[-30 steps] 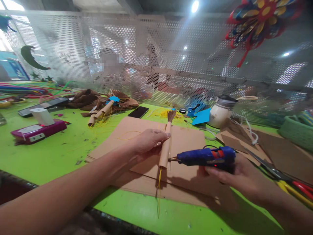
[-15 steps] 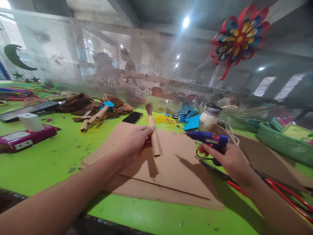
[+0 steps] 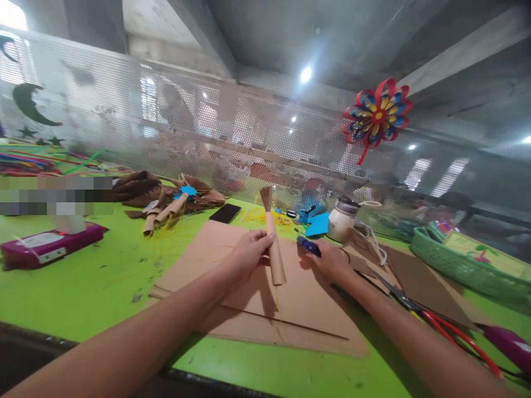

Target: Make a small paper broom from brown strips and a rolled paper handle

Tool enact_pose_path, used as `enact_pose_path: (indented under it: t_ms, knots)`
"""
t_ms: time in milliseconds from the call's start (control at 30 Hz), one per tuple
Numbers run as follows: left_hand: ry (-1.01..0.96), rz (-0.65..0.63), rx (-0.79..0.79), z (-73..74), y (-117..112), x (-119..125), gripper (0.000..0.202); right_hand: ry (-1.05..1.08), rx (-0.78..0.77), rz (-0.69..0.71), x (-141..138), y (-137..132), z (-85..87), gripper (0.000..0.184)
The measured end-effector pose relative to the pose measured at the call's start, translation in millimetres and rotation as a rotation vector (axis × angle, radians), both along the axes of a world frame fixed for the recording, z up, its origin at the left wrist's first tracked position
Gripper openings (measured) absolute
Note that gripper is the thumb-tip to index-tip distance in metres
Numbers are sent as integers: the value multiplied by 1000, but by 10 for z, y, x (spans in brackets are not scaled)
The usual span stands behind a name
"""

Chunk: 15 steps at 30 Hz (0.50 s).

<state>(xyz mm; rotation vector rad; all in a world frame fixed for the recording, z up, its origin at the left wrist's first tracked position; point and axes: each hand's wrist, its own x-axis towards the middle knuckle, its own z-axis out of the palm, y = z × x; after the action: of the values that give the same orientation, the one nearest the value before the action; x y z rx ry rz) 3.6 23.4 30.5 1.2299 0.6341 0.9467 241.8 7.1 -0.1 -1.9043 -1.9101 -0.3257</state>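
My left hand (image 3: 251, 251) pinches a rolled brown paper tube (image 3: 277, 264) around its middle. A fringed brown tuft sticks out of the tube's far end, and a thin yellow strand hangs from its near end. The tube is held above a stack of brown paper sheets (image 3: 232, 287). To its right, my right hand (image 3: 331, 260) is wrapped round a blue glue gun (image 3: 309, 246), whose trigger side is hidden by the fingers. The gun is apart from the tube, low over the sheets' right side.
Red-handled scissors (image 3: 446, 326) lie at the right, near a green basket (image 3: 468, 265). A jar (image 3: 342, 220) and blue paper (image 3: 317, 224) stand behind. Finished-looking brown paper tubes (image 3: 166, 214), a phone (image 3: 224, 213) and a purple power strip (image 3: 53, 246) are at the left.
My right hand has turned the glue gun and brought it left, closer to the tube. My left hand still holds the tube. The view has tilted upward and shifted.
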Motion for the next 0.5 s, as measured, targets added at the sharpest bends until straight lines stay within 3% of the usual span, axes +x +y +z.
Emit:
enact_pose_path:
  t_ms: [133,267,367,500]
  knots:
    - [-42,-105,8,-11,11,-17,21,0,-42,144,73,-37,-69,31]
    - [-91,-155,27,-19,15,-6,25,172,-27,252,102,-250,0,30]
    - [-124,-172,42,-23,5,8,24,348,48,202,-102,-427,107,24]
    - [-140,-165,46,-42,-7,19,23,489,-20,356,-452,-584,217,26]
